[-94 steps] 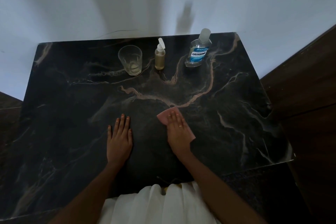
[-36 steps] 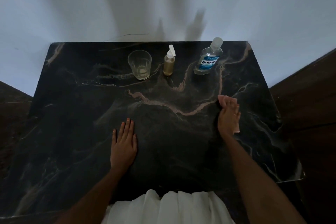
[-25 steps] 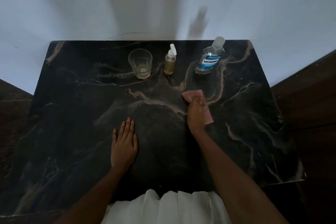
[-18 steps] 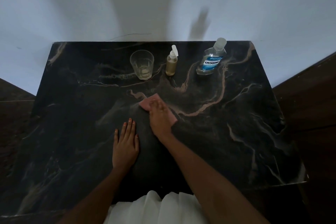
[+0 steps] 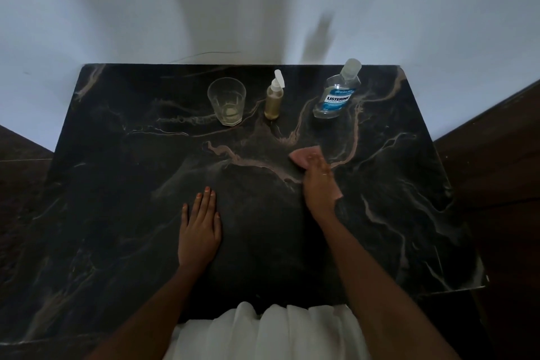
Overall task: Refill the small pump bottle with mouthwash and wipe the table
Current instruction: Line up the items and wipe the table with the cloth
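Looking down, I see a white garment (image 5: 263,330) at six o'clock, against the dark marble table (image 5: 117,213). My left hand (image 5: 200,232) lies flat at seven o'clock from the table's middle, fingers straight and together. At three o'clock my right hand (image 5: 320,187) presses a pink cloth (image 5: 302,155) down with extended fingers. Far back stand a glass (image 5: 227,102) at eleven, the small pump bottle (image 5: 274,99) at twelve and the capped mouthwash bottle (image 5: 336,95) at one.

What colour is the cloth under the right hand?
Pink; the cloth under the right hand shows best in the head view.
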{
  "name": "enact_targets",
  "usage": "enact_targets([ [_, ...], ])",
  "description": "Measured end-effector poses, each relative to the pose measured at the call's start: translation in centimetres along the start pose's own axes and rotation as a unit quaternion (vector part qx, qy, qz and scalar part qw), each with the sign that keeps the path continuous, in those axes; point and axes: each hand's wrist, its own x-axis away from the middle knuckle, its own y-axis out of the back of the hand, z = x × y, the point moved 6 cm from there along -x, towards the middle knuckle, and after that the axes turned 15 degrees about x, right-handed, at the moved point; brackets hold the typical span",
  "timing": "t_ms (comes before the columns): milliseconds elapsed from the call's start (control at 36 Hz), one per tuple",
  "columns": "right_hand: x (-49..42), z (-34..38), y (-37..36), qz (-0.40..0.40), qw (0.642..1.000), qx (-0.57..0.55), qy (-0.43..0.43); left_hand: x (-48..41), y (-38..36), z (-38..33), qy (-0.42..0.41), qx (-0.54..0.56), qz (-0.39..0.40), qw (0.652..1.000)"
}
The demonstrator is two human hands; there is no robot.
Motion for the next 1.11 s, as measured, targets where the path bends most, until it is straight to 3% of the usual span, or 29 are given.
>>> enact_targets([
  [111,0.5,-7.7,1.2,-0.007,0.988,0.066,-0.139,0.0,0.0,0.0,-0.001,0.001,-0.002,1.0],
  [306,2.0,-8.4,0.7,0.006,0.988,0.028,-0.15,0.0,-0.1,0.1,-0.001,0.008,-0.012,1.0],
  [389,3.3,-5.0,0.0,0.034,0.994,-0.026,-0.102,-0.1,-0.3,0.3,-0.002,0.01,-0.012,1.0],
  [528,7.6,3.4,-1.2,0.05,0.996,-0.025,0.076,-0.1,-0.4,0.3,-0.004,0.009,-0.011,1.0],
  [722,15.3,9.4,-4.2,0.132,0.949,0.048,0.281,-0.1,-0.4,0.5,-0.008,-0.011,0.006,1.0],
  [833,16.2,8.2,-3.9,0.09,0.929,0.116,0.34,0.0,-0.2,0.2,-0.012,-0.01,0.001,1.0],
  [944,14.4,5.7,-3.4,0.116,0.943,0.088,0.301,0.0,-0.2,0.3,-0.011,0.001,0.002,1.0],
  [1000,12.9,3.2,-2.9,0.115,0.963,0.078,0.232,0.1,-0.2,0.3,-0.011,0.003,0.005,1.0],
  [1111,10.1,-3.5,0.0,0.037,0.998,-0.007,0.051,0.3,0.1,-0.1,-0.011,0.008,0.005,1.0],
])
